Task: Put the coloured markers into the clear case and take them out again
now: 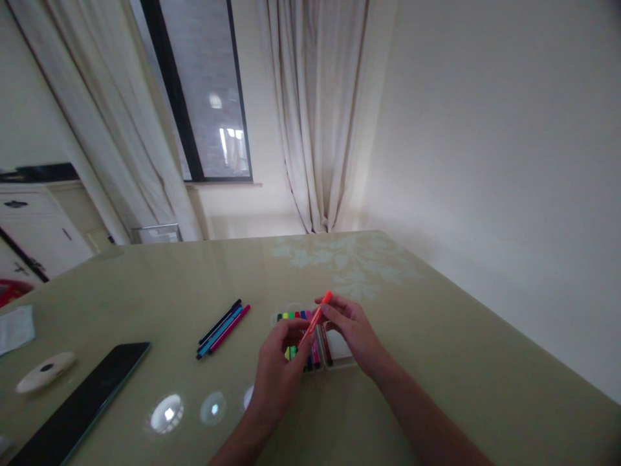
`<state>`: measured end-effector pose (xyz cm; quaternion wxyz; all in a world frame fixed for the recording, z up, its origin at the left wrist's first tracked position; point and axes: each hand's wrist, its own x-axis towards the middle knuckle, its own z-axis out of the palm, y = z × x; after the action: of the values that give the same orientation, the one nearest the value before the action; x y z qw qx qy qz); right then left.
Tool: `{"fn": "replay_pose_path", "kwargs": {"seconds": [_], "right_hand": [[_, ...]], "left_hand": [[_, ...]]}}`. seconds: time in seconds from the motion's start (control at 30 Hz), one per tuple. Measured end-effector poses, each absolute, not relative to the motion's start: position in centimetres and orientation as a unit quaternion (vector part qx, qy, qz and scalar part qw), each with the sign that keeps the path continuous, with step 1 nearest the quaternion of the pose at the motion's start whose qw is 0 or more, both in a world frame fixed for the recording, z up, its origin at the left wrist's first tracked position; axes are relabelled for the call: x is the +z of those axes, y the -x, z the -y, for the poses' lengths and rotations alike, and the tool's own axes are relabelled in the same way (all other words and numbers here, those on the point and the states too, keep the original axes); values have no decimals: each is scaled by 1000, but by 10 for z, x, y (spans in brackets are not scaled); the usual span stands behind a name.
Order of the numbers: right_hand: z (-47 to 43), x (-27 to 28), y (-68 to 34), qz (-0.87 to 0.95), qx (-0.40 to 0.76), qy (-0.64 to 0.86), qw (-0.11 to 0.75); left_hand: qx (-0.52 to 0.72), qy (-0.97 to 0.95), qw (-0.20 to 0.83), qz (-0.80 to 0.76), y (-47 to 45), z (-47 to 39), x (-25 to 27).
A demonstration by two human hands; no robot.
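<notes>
Over the case point(340, 346), left hand point(284, 362) and right hand point(359, 333) pinch an orange marker point(317, 316); a row of markers point(297, 315) is already inside, three pens point(225, 329) outside on the surface point(194, 278).

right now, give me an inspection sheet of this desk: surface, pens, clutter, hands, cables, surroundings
Surface: glossy green tabletop, pale floral pattern and light reflections.
Pens: orange pen in hand, above an open clear case holding other colours; loose pens in black, blue and magenta lie to its left.
Clutter: black flat slab, white oval object, white sheet, all at left.
Hands: left hand and right hand both grasp the orange pen.
Cables: nothing seen.
Surroundings: window, curtains, wall, white cabinet.
</notes>
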<state>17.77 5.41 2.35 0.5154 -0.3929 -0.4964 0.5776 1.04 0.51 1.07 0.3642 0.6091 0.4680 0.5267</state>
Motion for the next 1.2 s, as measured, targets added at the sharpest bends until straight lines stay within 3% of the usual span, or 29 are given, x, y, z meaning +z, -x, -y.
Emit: {"fn": "replay_pose_path", "kwargs": {"seconds": [0.1,0.23,0.4,0.8,1.03,1.13,1.2], "right_hand": [[-59,27,-187,507,549,412,522],[-74,22,-212,555,430,479,527],[-83,4,-221,640,380,544,387],[-75,0,-197,678,252,613,317],[-76,-1,-201,705,224,606,291],[-75,-1,-203,712,217,602,291],[-74,0,-203,712,211,600,297]], "left_hand": [[488,-651,357,-459,-12,-3,5],[339,-804,193,-448,-12,-2,-9],[212,-871,98,-432,-10,-5,-18],[191,-882,27,-430,-16,-3,-16],[203,-883,46,-421,-16,-4,-11],[227,-824,51,-517,7,-14,4],[211,-740,-10,-639,33,-22,14]]}}
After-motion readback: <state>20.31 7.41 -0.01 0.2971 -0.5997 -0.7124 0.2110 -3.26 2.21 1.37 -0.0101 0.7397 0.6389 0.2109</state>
